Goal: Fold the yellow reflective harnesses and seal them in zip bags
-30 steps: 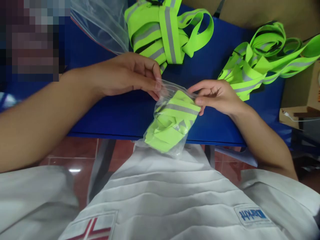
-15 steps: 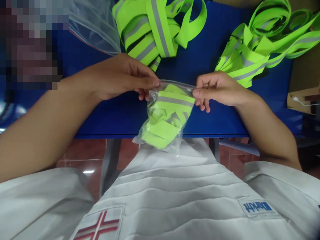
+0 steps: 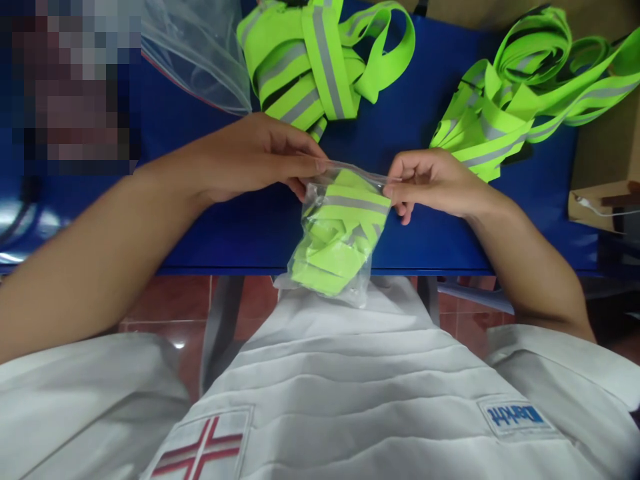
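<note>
A small clear plastic bag [image 3: 364, 293] hangs over the table's front edge, held by its top edge between my two hands. Inside it lies a folded neon-yellow reflective strap [image 3: 333, 247] with a grey stripe. My left hand [image 3: 280, 160] pinches the bag's upper left corner between thumb and fingers. At the upper right corner, my right hand [image 3: 430, 183] pinches the same edge. Whether the bag's mouth is sealed I cannot tell.
A bundle of neon reflective straps [image 3: 310, 67] lies on the blue table [image 3: 240, 233] beyond my left hand. More looped straps [image 3: 500, 120] lie at the right, near a cardboard box [image 3: 600, 160]. A large clear bag [image 3: 200, 53] with a red edge is at the upper left.
Both hands still pinch the bag's top edge. The bag and my left hand have shifted slightly right in view; the table things have shifted a little too.
</note>
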`<act>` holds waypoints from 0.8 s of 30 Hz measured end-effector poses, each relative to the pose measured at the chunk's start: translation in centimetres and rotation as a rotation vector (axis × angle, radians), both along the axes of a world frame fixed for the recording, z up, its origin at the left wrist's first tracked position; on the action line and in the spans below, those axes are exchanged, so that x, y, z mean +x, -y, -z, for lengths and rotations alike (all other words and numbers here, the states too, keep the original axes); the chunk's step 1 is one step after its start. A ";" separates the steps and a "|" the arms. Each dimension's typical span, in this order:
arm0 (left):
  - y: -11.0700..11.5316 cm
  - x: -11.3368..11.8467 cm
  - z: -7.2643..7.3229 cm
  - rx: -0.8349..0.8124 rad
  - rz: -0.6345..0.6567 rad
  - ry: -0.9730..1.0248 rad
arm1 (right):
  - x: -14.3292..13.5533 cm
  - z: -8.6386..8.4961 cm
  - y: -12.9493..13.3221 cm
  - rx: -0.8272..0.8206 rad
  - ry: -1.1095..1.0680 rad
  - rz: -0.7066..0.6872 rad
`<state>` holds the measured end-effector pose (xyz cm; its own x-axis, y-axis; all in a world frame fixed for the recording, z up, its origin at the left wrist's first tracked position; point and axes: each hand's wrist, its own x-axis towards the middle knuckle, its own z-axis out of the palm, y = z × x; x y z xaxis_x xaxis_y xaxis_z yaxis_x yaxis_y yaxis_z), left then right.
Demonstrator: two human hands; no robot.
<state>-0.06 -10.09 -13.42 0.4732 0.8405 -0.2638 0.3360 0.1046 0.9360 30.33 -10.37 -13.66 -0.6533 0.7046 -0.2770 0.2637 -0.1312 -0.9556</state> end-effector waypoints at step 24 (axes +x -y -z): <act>1.5 1.4 -1.5 0.122 0.105 -0.032 | -0.6 -0.1 1.0 0.093 -0.045 0.016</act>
